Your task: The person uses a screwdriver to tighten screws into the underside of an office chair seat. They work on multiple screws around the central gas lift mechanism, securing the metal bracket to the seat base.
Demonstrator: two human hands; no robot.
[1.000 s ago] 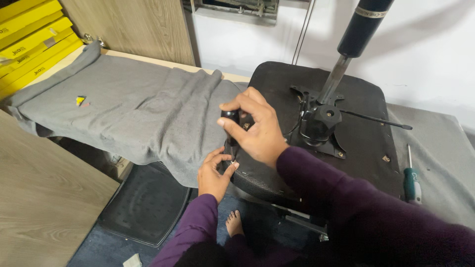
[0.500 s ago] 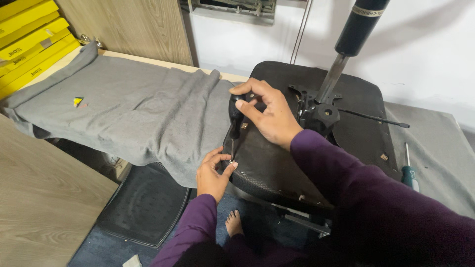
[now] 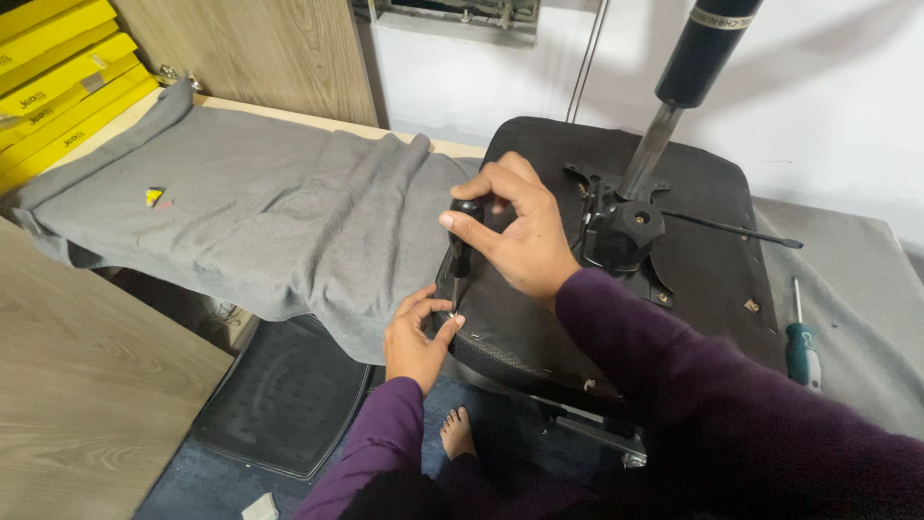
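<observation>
An upturned black office chair seat (image 3: 703, 279) lies on a grey cloth (image 3: 260, 212), its mechanism and gas cylinder (image 3: 703, 48) pointing up. My right hand (image 3: 515, 231) grips the black handle of a screwdriver (image 3: 464, 241) held upright at the seat's left edge. My left hand (image 3: 416, 332) sits just below, fingertips pinched at the screwdriver's tip against the seat rim. What the tip touches is hidden by the fingers.
A green-handled screwdriver (image 3: 799, 347) lies on the cloth at the right. A thin black lever (image 3: 731, 229) sticks out from the mechanism. Yellow boxes (image 3: 58, 87) are stacked at top left. A black mat (image 3: 279, 395) lies on the floor, and a bare foot (image 3: 457, 433) shows below.
My right hand has shifted slightly along the screwdriver handle and turned at the wrist. My left hand stays at the tip by the seat rim.
</observation>
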